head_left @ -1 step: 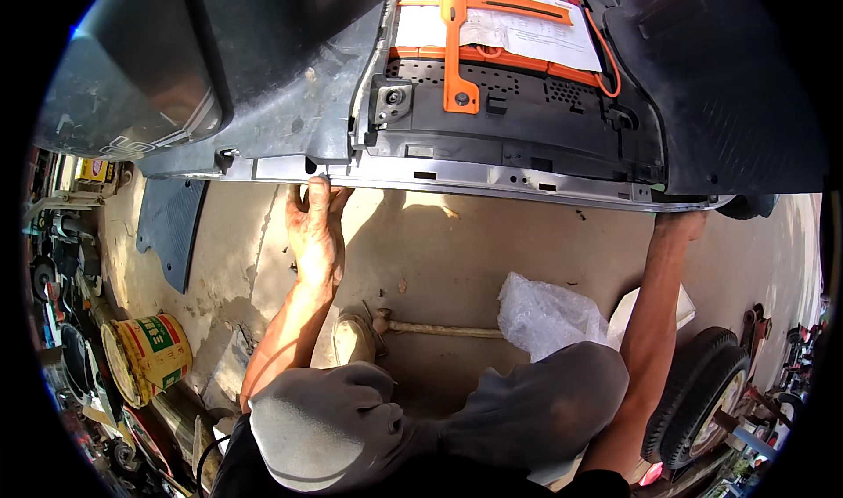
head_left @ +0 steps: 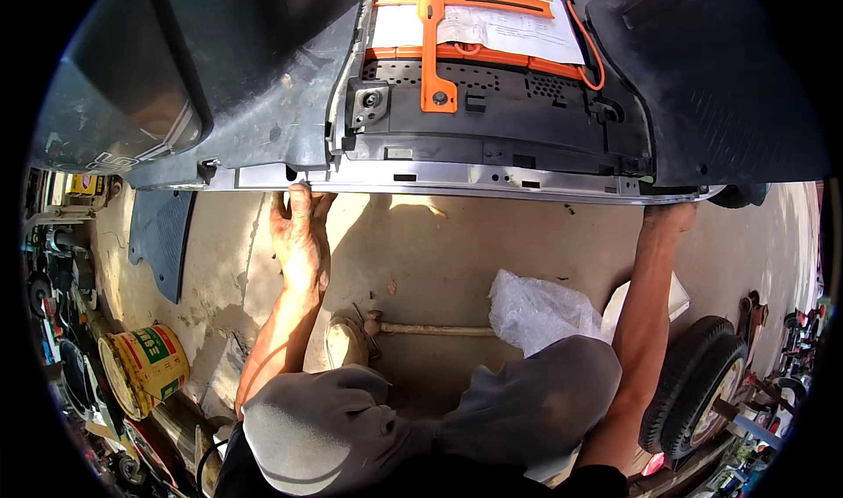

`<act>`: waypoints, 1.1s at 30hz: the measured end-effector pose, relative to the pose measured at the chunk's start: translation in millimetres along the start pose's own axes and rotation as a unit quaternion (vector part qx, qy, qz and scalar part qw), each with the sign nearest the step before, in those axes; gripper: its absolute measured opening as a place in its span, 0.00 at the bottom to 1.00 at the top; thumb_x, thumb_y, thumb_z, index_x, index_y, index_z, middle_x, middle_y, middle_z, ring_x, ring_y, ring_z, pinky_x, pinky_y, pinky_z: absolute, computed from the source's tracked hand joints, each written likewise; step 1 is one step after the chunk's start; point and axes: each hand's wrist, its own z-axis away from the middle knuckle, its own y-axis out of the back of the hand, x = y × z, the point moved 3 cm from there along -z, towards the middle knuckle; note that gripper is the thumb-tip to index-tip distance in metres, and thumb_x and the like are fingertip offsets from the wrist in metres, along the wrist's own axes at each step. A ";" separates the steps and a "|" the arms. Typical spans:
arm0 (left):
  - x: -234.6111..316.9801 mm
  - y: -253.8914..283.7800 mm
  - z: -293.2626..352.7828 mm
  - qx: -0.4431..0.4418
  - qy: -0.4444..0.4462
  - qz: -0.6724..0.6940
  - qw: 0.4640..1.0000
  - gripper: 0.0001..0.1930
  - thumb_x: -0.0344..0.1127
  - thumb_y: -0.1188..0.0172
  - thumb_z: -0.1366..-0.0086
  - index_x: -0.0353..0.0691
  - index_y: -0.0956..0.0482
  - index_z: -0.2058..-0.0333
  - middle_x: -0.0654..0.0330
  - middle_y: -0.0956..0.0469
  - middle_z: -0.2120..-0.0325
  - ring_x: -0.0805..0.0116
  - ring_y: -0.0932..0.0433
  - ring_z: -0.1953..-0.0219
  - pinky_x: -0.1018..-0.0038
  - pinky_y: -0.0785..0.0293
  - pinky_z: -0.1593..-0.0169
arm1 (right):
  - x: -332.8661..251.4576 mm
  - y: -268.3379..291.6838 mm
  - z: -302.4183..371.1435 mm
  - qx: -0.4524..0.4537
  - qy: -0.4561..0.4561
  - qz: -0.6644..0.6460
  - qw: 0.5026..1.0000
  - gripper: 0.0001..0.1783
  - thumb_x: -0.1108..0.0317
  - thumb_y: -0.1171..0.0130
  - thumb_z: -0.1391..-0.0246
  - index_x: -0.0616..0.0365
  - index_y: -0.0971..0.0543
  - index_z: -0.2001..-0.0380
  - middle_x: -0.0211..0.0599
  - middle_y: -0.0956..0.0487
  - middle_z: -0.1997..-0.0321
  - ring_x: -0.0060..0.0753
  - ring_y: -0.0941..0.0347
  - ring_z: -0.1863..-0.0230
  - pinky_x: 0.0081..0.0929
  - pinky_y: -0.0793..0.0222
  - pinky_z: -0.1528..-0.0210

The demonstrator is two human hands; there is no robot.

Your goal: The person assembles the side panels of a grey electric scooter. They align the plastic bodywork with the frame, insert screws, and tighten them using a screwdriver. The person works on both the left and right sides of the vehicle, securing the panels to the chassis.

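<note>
A long silver trim strip (head_left: 421, 186) runs along the near lower edge of a dark vehicle body. My left hand (head_left: 299, 234) holds it near its left part, thumb up against the edge and fingers curled behind. Toward the strip's right end, my right hand (head_left: 672, 219) grips it from below; its fingertips are hidden by the edge. Above the strip lies an open battery bay with a black perforated cover (head_left: 518, 120), an orange bracket (head_left: 430, 59) bolted down, orange battery parts (head_left: 509, 61), an orange cable (head_left: 590, 46) and a white paper sheet (head_left: 509, 28).
Beneath are a mallet (head_left: 430, 329), clear plastic wrap (head_left: 544, 313) and my shoe (head_left: 346, 343). A dark ribbed panel (head_left: 162, 239) and a yellow bucket (head_left: 145, 366) stand left. Tyres (head_left: 698, 397) lie right, beside my right arm. Tools and parts crowd both sides.
The vehicle body and strip have shifted a little left in view, and the strip sits more level. Both hands keep their places on it.
</note>
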 end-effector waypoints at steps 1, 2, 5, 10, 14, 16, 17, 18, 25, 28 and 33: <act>0.5 -0.8 1.3 0.002 -0.002 0.019 1.000 0.33 0.50 0.38 0.25 0.31 0.36 0.35 0.53 0.24 0.43 0.56 0.21 0.41 0.49 0.29 0.30 | 4.8 -1.7 7.6 0.009 -0.004 -0.004 1.000 0.32 0.47 0.54 0.28 0.49 0.35 0.28 0.37 0.32 0.24 0.55 0.33 0.29 0.71 0.28 0.39; 1.7 1.1 1.6 0.009 -0.008 0.036 0.999 0.34 0.47 0.35 0.26 0.34 0.38 0.32 0.56 0.23 0.45 0.59 0.20 0.42 0.50 0.28 0.30 | 2.8 -5.1 15.3 0.020 -0.018 -0.023 0.999 0.32 0.48 0.54 0.28 0.51 0.35 0.28 0.38 0.32 0.25 0.55 0.32 0.30 0.70 0.27 0.39; -7.8 -3.2 4.0 0.000 -0.006 0.054 0.999 0.34 0.51 0.40 0.23 0.35 0.39 0.30 0.55 0.28 0.36 0.54 0.27 0.33 0.48 0.34 0.27 | -6.9 0.3 17.8 0.018 -0.044 -0.092 0.995 0.31 0.52 0.51 0.30 0.57 0.33 0.30 0.42 0.27 0.29 0.57 0.25 0.36 0.67 0.23 0.44; -9.7 -3.6 8.7 0.014 -0.001 0.076 0.997 0.34 0.51 0.43 0.22 0.36 0.41 0.28 0.52 0.32 0.30 0.53 0.30 0.30 0.50 0.38 0.25 | -4.3 8.7 12.1 0.071 -0.006 -0.022 0.997 0.32 0.53 0.50 0.31 0.58 0.33 0.29 0.46 0.24 0.32 0.55 0.23 0.38 0.64 0.20 0.45; -15.0 1.1 6.9 0.045 -0.018 0.047 0.998 0.38 0.60 0.46 0.23 0.37 0.38 0.29 0.47 0.33 0.30 0.49 0.35 0.28 0.48 0.43 0.23 | -1.7 19.9 -1.2 0.039 0.004 -0.023 0.999 0.31 0.54 0.53 0.29 0.61 0.32 0.30 0.47 0.25 0.32 0.56 0.23 0.37 0.61 0.20 0.43; -23.5 -1.7 8.7 0.066 0.001 0.073 0.995 0.39 0.63 0.46 0.24 0.40 0.38 0.28 0.51 0.33 0.29 0.53 0.34 0.28 0.49 0.44 0.23 | -6.8 20.0 -3.6 0.014 -0.006 -0.037 0.999 0.30 0.55 0.54 0.29 0.62 0.32 0.31 0.48 0.25 0.32 0.56 0.24 0.37 0.60 0.21 0.41; -16.7 -3.8 8.8 0.077 0.004 0.068 0.995 0.40 0.63 0.45 0.24 0.40 0.38 0.27 0.52 0.33 0.29 0.54 0.34 0.28 0.50 0.44 0.23 | 4.2 10.2 9.0 0.005 -0.030 -0.047 0.998 0.30 0.55 0.54 0.28 0.62 0.32 0.31 0.48 0.25 0.32 0.56 0.24 0.37 0.60 0.21 0.41; -13.2 -5.4 8.4 0.087 0.008 0.064 0.994 0.40 0.63 0.45 0.25 0.41 0.39 0.26 0.53 0.33 0.29 0.55 0.34 0.28 0.50 0.44 0.23 | 14.3 0.2 22.0 -0.004 -0.052 -0.058 0.997 0.30 0.55 0.55 0.28 0.62 0.31 0.31 0.48 0.25 0.32 0.56 0.24 0.37 0.59 0.21 0.40; -5.7 6.5 5.4 0.050 0.030 0.028 0.998 0.46 0.64 0.49 0.24 0.37 0.50 0.23 0.44 0.43 0.25 0.48 0.43 0.23 0.50 0.50 0.19 | -18.2 -13.6 28.4 0.005 -0.043 -0.030 0.999 0.25 0.60 0.58 0.25 0.61 0.30 0.33 0.44 0.25 0.32 0.50 0.26 0.35 0.47 0.27 0.32; -3.8 2.3 5.7 0.037 0.036 0.018 0.999 0.45 0.64 0.50 0.23 0.36 0.51 0.23 0.42 0.43 0.25 0.47 0.43 0.23 0.50 0.50 0.20 | -16.8 7.5 12.7 0.076 -0.039 0.068 0.994 0.23 0.59 0.52 0.25 0.63 0.26 0.37 0.41 0.25 0.33 0.42 0.26 0.37 0.40 0.29 0.34; -2.9 -10.5 4.3 0.007 0.038 0.050 0.998 0.39 0.62 0.50 0.22 0.40 0.43 0.26 0.43 0.37 0.29 0.47 0.36 0.28 0.49 0.41 0.23 | -19.2 12.6 14.4 0.076 -0.014 0.045 0.996 0.23 0.58 0.53 0.25 0.62 0.27 0.37 0.40 0.24 0.36 0.41 0.25 0.39 0.37 0.28 0.35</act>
